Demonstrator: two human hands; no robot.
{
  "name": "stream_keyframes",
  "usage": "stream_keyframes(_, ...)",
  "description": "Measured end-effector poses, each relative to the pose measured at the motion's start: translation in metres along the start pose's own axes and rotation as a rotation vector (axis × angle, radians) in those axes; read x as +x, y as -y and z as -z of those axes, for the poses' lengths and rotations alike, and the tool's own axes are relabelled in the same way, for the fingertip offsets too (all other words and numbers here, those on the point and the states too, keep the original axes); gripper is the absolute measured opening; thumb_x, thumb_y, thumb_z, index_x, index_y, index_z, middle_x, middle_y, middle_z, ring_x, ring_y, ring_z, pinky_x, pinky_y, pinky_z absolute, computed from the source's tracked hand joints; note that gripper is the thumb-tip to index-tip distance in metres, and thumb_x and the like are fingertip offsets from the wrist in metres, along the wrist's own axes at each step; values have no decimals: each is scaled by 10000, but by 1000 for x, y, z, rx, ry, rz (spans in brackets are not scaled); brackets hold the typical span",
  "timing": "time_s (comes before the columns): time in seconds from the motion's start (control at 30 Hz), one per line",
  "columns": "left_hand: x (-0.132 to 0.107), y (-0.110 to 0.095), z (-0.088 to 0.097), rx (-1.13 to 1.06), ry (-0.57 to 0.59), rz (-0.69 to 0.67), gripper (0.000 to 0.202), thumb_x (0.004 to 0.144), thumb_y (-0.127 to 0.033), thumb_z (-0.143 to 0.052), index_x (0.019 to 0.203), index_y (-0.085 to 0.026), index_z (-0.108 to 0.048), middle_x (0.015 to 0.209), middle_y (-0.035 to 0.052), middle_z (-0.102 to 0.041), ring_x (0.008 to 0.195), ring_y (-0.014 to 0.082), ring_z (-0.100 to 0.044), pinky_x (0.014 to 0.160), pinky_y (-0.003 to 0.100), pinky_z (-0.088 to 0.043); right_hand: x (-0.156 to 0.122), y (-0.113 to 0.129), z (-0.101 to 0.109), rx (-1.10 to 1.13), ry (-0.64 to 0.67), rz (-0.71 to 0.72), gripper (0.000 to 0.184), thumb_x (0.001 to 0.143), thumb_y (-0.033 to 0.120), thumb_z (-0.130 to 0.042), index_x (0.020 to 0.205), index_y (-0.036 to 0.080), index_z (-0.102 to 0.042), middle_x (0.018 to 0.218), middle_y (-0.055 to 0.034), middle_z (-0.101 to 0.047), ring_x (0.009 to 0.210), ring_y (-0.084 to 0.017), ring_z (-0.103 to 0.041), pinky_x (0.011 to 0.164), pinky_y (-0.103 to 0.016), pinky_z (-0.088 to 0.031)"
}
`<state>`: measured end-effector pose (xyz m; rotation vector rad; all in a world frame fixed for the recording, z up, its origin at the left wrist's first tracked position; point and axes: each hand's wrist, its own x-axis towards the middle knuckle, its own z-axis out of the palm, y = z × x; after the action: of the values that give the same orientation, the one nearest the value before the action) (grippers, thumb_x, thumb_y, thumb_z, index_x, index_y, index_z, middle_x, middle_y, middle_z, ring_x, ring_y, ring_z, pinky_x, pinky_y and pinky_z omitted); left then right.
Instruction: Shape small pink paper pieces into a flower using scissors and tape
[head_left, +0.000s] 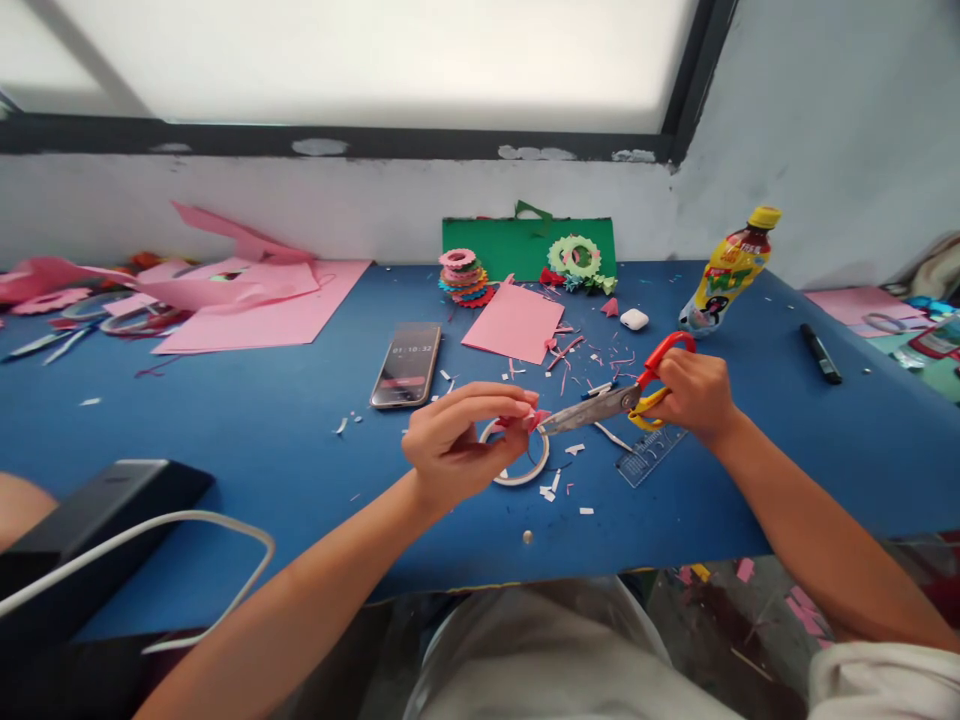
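Note:
My left hand (457, 440) pinches a small pink paper piece (534, 417) above a tape roll (517, 455) on the blue table (247, 420). My right hand (694, 393) grips red and yellow scissors (626, 395), fingers through the handles. The blade tips meet the pink piece. Paper scraps lie scattered beneath both hands.
A phone (406, 365) lies left of centre, a pink sheet (514, 322) behind the hands. Stacked paper rings (463, 277), green card (525, 245), an earbud case (634, 319), a bottle (726, 270), a marker (820, 353), a clear ruler (651, 455), a black box with cable (97, 520).

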<state>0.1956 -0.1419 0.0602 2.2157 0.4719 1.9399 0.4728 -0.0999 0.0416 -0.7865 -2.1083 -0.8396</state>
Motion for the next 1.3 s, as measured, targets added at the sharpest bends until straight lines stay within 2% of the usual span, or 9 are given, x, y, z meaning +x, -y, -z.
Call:
stream_keyframes(0.3,-2,-2,-2,-106,32,-17,356,594,67,-690,893,-126,-685,876,71,-736,696,144,-701,573,182,-586,-2,-5,-1,-41,-22,14,313,822,415,-506,622,175,-490,536,12,-509,484,-91,-438,491,-247,-285)
stream_keyframes(0.57,-3,-9,-2,-135,92,12,407,594,52,-711,932,-172,-681,889,61,-737,712,176,-709,595,224,-610,3,-1,4,-48,-29,35,312,802,427,-540,611,188,-478,531,7,-530,472,-98,-453,473,-244,-307)
stream_keyframes(0.9,0,-19,-5,-187,118,51,286,657,-15,-697,891,-179,-676,812,79,-740,662,189,-710,548,221,-602,0,-2,5,-61,-67,48,337,796,476,-551,622,192,-498,536,14,-543,480,-95,-482,472,-230,-337)
stream_keyframes(1.13,4,-21,-4,-135,154,26,234,710,-76,-673,879,-236,-653,801,36,-740,645,172,-708,522,204,-598,-2,-3,4,-70,-61,41,342,807,487,-534,622,203,-492,550,8,-552,501,-103,-480,477,-241,-332)
stream_keyframes(1.3,5,-21,-4,-129,166,1,261,690,-37,-667,885,-211,-651,793,48,-729,659,160,-705,543,193,-596,-2,-5,6,-91,-71,45,373,802,519,-533,607,207,-476,542,3,-560,502,-107,-479,481,-236,-346)
